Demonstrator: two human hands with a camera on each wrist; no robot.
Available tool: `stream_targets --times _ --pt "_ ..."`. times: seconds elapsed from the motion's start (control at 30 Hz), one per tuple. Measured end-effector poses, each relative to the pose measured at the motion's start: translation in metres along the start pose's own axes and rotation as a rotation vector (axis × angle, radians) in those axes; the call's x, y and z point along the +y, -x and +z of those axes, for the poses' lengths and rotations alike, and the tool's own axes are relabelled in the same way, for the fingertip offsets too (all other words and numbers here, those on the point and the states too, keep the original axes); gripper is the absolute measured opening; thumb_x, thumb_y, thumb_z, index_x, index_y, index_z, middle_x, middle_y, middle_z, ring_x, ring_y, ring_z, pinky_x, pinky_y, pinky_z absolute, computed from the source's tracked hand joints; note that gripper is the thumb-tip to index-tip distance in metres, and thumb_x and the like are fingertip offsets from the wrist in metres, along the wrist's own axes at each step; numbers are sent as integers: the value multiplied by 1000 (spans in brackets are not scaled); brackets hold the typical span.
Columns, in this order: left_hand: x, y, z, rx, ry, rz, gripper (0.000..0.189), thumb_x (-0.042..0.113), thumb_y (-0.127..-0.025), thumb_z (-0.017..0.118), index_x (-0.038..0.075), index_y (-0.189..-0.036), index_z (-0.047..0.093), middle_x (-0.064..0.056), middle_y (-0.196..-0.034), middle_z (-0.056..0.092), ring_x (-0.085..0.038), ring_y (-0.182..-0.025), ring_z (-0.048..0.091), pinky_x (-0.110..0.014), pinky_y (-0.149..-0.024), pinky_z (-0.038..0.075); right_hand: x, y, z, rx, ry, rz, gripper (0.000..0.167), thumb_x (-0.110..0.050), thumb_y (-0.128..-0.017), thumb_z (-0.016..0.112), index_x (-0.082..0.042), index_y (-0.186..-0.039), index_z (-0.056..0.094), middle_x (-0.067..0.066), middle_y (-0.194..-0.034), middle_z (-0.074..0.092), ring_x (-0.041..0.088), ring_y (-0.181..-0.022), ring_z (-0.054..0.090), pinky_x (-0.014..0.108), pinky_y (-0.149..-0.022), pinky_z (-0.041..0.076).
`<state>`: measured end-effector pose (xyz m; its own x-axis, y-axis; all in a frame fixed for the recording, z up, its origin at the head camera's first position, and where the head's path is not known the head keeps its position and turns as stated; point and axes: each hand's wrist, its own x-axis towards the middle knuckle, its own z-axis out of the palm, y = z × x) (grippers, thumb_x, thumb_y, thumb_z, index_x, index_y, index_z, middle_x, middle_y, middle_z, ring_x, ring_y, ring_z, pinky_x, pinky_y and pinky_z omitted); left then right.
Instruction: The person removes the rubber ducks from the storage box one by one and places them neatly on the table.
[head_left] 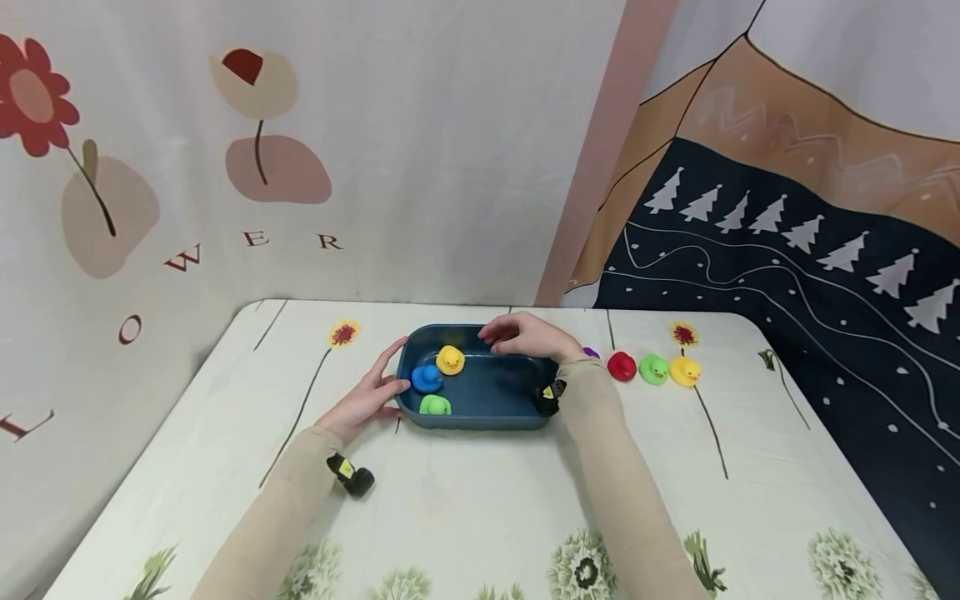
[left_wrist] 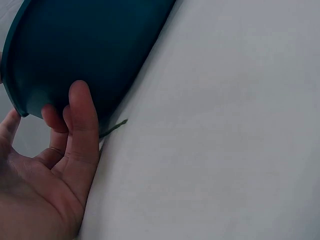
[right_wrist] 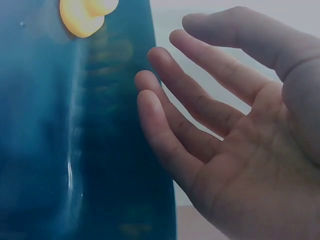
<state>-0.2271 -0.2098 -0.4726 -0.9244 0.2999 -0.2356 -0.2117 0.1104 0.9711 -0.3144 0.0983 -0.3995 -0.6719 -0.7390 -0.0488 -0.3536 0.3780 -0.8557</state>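
A dark blue plastic tub (head_left: 480, 422) stands on the table with a yellow rubber duck (head_left: 450, 360), a blue duck (head_left: 427, 379) and a green duck (head_left: 435, 405) in its left part. My left hand (head_left: 365, 400) holds the tub's left end, thumb at the rim and other fingers against the outer wall; the left wrist view shows these fingers (left_wrist: 82, 120) under the rim. Over the tub's far right side hovers my right hand (head_left: 528, 335), its fingers loosely bent. In the right wrist view nothing lies in its palm, and a yellow duck (right_wrist: 82, 17) shows beyond the fingertips.
Right of the tub, ducks stand in a row: a purple one (head_left: 591, 352) mostly hidden by the right wrist, a red one (head_left: 622, 367), a green one (head_left: 654, 369) and a yellow one (head_left: 685, 371). A flower-printed cloth (head_left: 465, 500) covers the table; fabric walls rise behind.
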Motion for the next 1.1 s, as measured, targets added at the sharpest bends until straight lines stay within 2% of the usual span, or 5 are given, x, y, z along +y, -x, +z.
stream_targets --times 0.33,0.53,0.7,1.1 --pt "-2 0 1 -6 -4 4 71 18 -100 51 45 -152 12 -27 -149 27 -41 -120 45 -50 -91 47 2 -22 12 -52 0 -18 35 -2 -93 58 9 -126 56 25 -125 56 25 -104 58 30 -93 47" --pt "-1 -1 1 -14 3 7 71 17 -99 51 45 -152 12 -27 -149 27 -41 -121 44 -50 -91 47 1 -32 21 -78 2 -33 32 1 -93 58 9 -124 58 23 -120 60 24 -102 57 29 -91 47" --pt "0 -1 1 -17 5 6 72 18 -99 51 45 -152 12 -28 -148 28 -41 -121 44 -49 -90 47 2 -38 28 -72 6 -15 30 2 -92 58 7 -122 60 18 -117 62 23 -100 58 29 -90 47" --pt "-2 -1 -1 -15 2 3 71 20 -100 52 45 -152 12 -29 -146 31 -40 -118 46 -48 -89 48 5 -46 38 -63 -12 32 33 0 -93 58 5 -126 58 16 -122 60 23 -105 57 27 -92 46"
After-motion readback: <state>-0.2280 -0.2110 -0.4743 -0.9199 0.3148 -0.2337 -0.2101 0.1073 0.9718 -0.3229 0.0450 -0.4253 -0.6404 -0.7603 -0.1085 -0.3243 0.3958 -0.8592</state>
